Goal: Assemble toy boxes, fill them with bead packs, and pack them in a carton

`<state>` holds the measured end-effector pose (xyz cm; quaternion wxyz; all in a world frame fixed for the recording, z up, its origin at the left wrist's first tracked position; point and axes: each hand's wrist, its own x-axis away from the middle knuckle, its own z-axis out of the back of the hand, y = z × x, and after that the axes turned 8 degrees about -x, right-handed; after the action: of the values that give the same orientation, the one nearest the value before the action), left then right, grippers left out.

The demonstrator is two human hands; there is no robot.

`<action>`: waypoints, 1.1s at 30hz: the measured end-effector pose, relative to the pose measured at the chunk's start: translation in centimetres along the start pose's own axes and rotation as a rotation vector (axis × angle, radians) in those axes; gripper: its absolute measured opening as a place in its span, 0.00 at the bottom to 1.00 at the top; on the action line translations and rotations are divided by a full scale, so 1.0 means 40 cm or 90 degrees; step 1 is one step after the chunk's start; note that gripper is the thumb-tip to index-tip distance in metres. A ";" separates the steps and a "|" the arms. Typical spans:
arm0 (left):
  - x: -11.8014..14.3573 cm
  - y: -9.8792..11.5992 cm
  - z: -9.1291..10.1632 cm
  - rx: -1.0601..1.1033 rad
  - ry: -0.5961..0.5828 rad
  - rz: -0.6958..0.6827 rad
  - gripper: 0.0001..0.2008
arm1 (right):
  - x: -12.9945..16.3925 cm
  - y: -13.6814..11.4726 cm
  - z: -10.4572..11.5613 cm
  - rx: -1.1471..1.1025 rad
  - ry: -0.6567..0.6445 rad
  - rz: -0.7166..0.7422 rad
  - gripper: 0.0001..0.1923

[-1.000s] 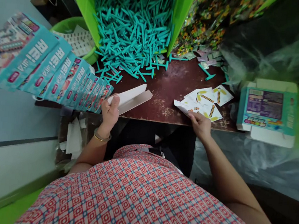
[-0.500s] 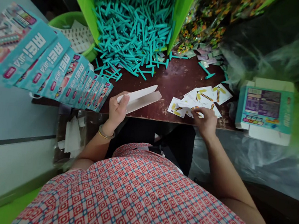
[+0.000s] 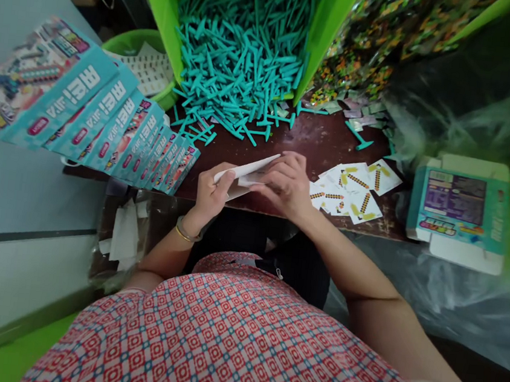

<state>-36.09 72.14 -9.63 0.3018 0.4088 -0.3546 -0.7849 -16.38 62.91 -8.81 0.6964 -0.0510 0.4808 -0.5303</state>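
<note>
The flat white cardboard box blank (image 3: pixel 245 173) I grip looks matt and smooth. The dark brown wooden tabletop (image 3: pixel 315 142) is scuffed and worn. The teal plastic sticks (image 3: pixel 243 62) look smooth; the turquoise printed cartons (image 3: pixel 94 116) are glossy card; the small printed paper leaflets (image 3: pixel 356 186) are smooth.

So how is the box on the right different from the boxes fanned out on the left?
The box on the right lies alone, flaps open, its purple panel of small print up. The boxes on the left are many, overlapped in a fanned row, showing big white lettering. Both are teal printed cardboard.
</note>
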 end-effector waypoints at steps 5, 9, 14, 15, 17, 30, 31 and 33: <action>0.002 -0.026 0.030 -0.013 0.070 0.050 0.25 | -0.029 0.031 -0.052 0.005 -0.080 -0.018 0.13; -0.002 -0.050 0.034 0.011 0.089 0.120 0.30 | -0.042 -0.020 -0.030 -0.007 -0.164 0.063 0.10; -0.013 -0.069 0.050 -0.008 0.144 0.187 0.32 | -0.062 0.075 -0.054 0.014 -0.107 0.078 0.21; -0.013 -0.069 0.059 -0.015 0.163 0.188 0.32 | -0.070 0.135 -0.059 0.021 -0.071 0.028 0.23; -0.010 -0.063 0.075 -0.031 0.181 0.157 0.31 | -0.094 0.285 -0.070 0.047 0.007 -0.104 0.23; -0.021 -0.030 0.029 -0.073 0.037 0.024 0.24 | -0.309 0.629 -0.147 0.310 -0.133 -0.676 0.16; -0.032 -0.036 0.034 -0.062 0.063 0.069 0.25 | -0.303 0.623 -0.132 0.305 -0.120 -0.661 0.13; -0.056 -0.049 0.044 -0.049 0.115 0.167 0.28 | -0.277 0.587 -0.089 0.249 -0.052 -0.595 0.09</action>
<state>-36.88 75.52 -9.52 0.4479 0.4161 -0.3457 -0.7118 -2.49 83.35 -17.55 0.3994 -0.1502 0.2704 -0.8630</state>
